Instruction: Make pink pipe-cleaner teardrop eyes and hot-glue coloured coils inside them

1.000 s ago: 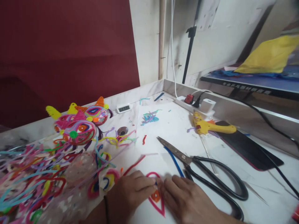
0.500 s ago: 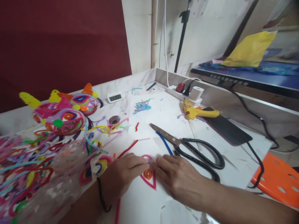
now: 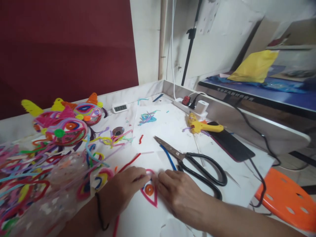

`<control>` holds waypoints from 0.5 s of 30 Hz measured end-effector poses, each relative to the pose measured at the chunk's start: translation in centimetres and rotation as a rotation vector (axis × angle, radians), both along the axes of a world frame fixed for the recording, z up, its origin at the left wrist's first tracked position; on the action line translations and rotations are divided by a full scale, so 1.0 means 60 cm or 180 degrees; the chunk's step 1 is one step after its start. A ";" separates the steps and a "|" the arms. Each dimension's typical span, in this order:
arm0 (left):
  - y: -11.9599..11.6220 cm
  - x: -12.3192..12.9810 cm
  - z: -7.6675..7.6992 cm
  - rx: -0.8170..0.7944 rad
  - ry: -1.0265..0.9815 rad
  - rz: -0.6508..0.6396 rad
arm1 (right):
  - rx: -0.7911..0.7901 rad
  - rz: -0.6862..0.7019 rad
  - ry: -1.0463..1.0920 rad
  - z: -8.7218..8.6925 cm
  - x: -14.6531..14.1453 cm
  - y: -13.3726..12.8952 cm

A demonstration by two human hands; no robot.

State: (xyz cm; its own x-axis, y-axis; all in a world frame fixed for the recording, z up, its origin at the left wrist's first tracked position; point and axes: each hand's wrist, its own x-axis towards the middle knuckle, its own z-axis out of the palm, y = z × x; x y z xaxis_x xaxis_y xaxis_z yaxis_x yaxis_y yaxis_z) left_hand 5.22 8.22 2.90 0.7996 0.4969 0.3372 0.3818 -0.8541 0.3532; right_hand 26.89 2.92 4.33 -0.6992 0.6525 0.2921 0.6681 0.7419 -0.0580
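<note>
On white paper lies a pink pipe cleaner bent into a teardrop outline (image 3: 149,200), with an orange pipe cleaner coil (image 3: 149,189) inside it. A short dark blue pipe cleaner piece curves just above the coil, partly hidden by fingertips. My left hand (image 3: 127,186), a black band at its wrist, is closed with thumb and forefinger at the outline's upper left. My right hand (image 3: 176,191) is closed at the outline's upper right, its fingertips close to the left ones. Between them, the fingers pinch the blue piece; its ends are hidden.
Black-handled scissors (image 3: 190,161) and a blue pipe cleaner (image 3: 168,157) lie beyond my right hand. A yellow glue gun (image 3: 203,126) rests by a dark phone (image 3: 229,143) and a power strip (image 3: 190,108). Loose pipe cleaners (image 3: 27,174), decorated masks (image 3: 66,126) and a timer (image 3: 120,108) are leftward.
The view has shifted slightly, so everything appears a little further left and lower. Both hands stay at the pink outline, and slightly more of the blue piece above the coil shows.
</note>
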 end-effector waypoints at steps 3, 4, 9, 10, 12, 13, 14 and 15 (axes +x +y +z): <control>0.000 0.003 0.010 0.0043 -0.0059 0.0029 | 0.0022 -0.0007 -0.0094 0.003 0.000 0.000; 0.000 0.003 0.012 0.0059 -0.0077 0.0026 | 0.0026 -0.0004 -0.0113 0.004 0.000 0.001; 0.002 0.002 0.014 0.0147 -0.0137 0.0026 | 0.0012 -0.0027 -0.0147 0.005 -0.003 0.002; 0.002 0.002 0.014 0.0165 -0.0135 0.0024 | 0.0013 -0.0034 -0.0157 0.004 -0.005 0.001; 0.002 0.003 0.014 0.0209 -0.0130 0.0023 | 0.0027 -0.0049 -0.0185 0.004 -0.011 -0.001; 0.002 0.004 0.016 0.0235 -0.0128 0.0021 | 0.0040 -0.0058 -0.0197 0.005 -0.013 -0.002; 0.001 0.004 0.018 0.0265 -0.0127 0.0020 | 0.0050 -0.0080 -0.0207 0.009 -0.013 -0.003; 0.001 0.005 0.020 0.0297 -0.0128 0.0022 | 0.0052 -0.0119 -0.0210 0.015 -0.012 -0.004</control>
